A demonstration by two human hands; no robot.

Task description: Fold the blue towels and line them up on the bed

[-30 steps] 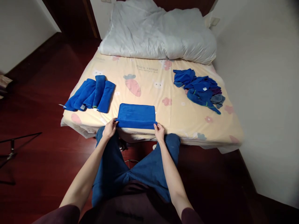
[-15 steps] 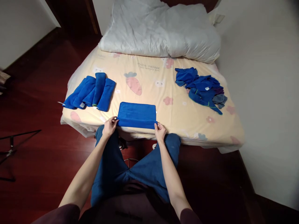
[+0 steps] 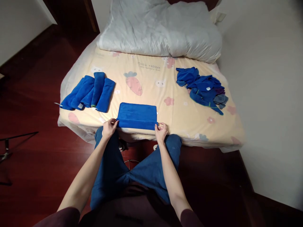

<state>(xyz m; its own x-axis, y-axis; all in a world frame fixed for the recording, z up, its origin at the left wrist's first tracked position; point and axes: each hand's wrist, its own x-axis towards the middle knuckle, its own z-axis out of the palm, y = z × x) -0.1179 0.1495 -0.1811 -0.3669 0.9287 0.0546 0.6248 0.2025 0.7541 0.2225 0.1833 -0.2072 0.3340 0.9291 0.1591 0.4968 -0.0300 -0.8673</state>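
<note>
On the bed (image 3: pixel 151 94), folded blue cloths (image 3: pixel 105 94) lie finished at left, a crumpled heap (image 3: pixel 204 83) lies unfolded at right, and the left hand (image 3: pixel 109 127) and right hand (image 3: pixel 161 132) pinch the partly folded cloth (image 3: pixel 137 113) at its near corners, centred at the near edge.

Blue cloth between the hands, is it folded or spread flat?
Partly folded: the blue cloth has a near strip turned over, its ends at the left hand and right hand, the far part lying flat.
</note>
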